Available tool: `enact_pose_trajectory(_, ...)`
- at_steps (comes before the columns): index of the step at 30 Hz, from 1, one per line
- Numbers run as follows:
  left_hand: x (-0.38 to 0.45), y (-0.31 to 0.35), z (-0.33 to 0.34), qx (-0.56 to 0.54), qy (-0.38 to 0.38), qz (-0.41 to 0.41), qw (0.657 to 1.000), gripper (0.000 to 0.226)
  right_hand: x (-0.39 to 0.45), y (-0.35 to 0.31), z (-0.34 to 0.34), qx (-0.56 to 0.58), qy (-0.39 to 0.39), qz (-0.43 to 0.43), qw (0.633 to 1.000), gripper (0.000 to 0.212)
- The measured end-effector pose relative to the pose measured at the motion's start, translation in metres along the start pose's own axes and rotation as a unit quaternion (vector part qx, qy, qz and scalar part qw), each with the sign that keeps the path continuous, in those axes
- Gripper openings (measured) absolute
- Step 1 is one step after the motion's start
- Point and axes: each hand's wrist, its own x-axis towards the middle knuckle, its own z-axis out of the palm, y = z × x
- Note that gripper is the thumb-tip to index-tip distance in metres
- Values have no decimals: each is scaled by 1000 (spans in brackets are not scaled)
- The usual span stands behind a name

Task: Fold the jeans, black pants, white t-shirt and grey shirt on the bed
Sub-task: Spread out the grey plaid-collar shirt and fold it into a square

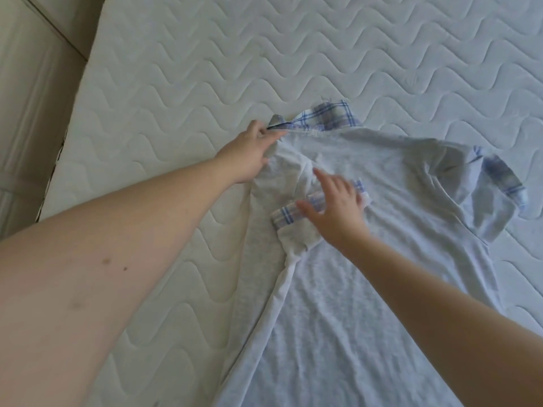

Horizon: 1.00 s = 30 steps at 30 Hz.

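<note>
1. The grey shirt [367,230] lies spread flat on the quilted white mattress [205,69], its checked blue-and-white collar [326,116] pointing away from the person and its body running toward the near edge of the view.
2. The shirt's left side is folded inward, so the left sleeve [293,210] with its checked cuff lies across the chest; the other sleeve [482,195] spreads out to the right.
3. The left hand [249,154] reaches to the shoulder corner just beside the collar, where its fingers pinch the fabric edge.
4. The right hand [335,207] is on the folded-in sleeve at the cuff, fingers spread and nearly straight, flat over the cloth and gripping nothing.
5. Beyond the mattress's left edge, a pale floor [35,83] shows.
</note>
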Motion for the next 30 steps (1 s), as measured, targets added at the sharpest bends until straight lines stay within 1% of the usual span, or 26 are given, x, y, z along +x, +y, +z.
enact_pose_trajectory(2, 14, 7, -2, 11, -54, 57, 997, 64, -1, -8, 7, -39, -90, -66, 993, 79)
enact_pose_trajectory(3, 20, 9, -3, 21, -88, 68, 994, 64, -2, -10, 10, -70, -123, -86, 986, 80)
enact_pose_trajectory(5, 27, 8, -4, 43, -133, 58, 989, 59, 0, -11, 12, -143, -157, -114, 970, 77)
enact_pose_trajectory(7, 31, 2, -8, 52, -146, 54, 986, 44, 2, -11, 8, -201, -165, -141, 955, 67)
enact_pose_trajectory(9, 32, -7, -15, 64, -152, 63, 984, 27, 2, -11, 2, -198, -149, -172, 953, 55)
enact_pose_trajectory(11, 32, -20, -26, 69, -161, 60, 983, 13, -2, -13, -4, -150, -99, -224, 958, 41)
enact_pose_trajectory(12, 33, -28, -33, 76, -164, 57, 982, 11, -4, -14, -5, -119, -63, -254, 958, 33)
enact_pose_trajectory(13, 33, -35, -39, 89, -169, 53, 980, 18, -6, -16, -5, -92, -27, -277, 956, 27)
enact_pose_trajectory(15, 32, -48, -50, 112, -174, 45, 977, 26, -11, -23, -4, -55, 24, -306, 950, 27)
enact_pose_trajectory(18, 27, -65, -62, 114, -154, 44, 980, 25, -15, -28, 1, -25, 62, -321, 945, 30)
enact_pose_trajectory(21, 22, -76, -61, 175, -128, 18, 976, 23, -21, -22, 7, -47, 74, -318, 944, 29)
enact_pose_trajectory(23, 21, -78, -50, 224, -154, -10, 962, 34, -27, -11, 11, -74, 70, -303, 948, 27)
enact_pose_trajectory(25, 22, -77, -36, 192, -172, -35, 966, 36, -34, 2, 13, -107, 49, -277, 953, 27)
enact_pose_trajectory(27, 23, -78, -29, 105, -172, -60, 978, 32, -40, 14, 14, -141, 18, -247, 959, 38)
enact_pose_trajectory(29, 20, -77, -28, 31, -179, -83, 980, 39, -43, 21, 13, -155, -7, -236, 959, 48)
enact_pose_trajectory(30, 20, -77, -28, 21, -184, -92, 978, 41, -44, 23, 13, -156, -6, -243, 957, 49)
